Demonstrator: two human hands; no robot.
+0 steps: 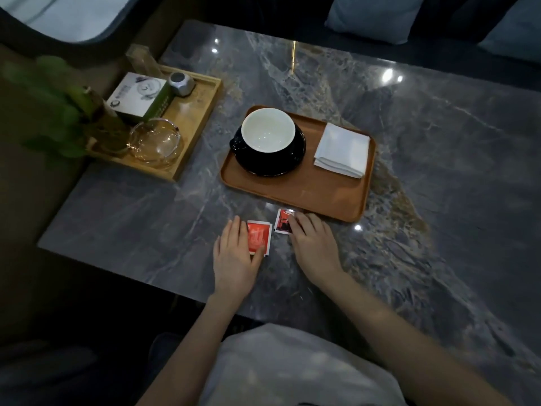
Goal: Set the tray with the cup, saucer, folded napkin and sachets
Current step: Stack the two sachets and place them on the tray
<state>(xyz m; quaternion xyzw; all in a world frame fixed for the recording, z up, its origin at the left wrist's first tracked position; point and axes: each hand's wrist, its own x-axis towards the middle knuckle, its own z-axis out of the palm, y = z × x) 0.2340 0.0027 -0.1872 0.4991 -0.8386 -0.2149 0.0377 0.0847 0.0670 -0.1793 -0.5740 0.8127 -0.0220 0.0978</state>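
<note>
A brown tray (295,194) lies on the marble table. On its left stands a dark cup with a white inside (268,133) on a dark saucer (294,159). A folded white napkin (342,149) lies on the tray's right side. In front of the tray, on the table, lie two red sachets. My left hand (234,253) rests flat with its fingers on the left sachet (259,234). Beside it, the fingertips of my right hand (311,244) touch the right sachet (283,221), next to the tray's front edge.
A wooden tray (190,112) at the far left holds a green-and-white box (139,95), a grey cube (181,83), a glass ashtray (155,142) and a plant (58,106). Cushions (374,16) lie beyond the table's far edge.
</note>
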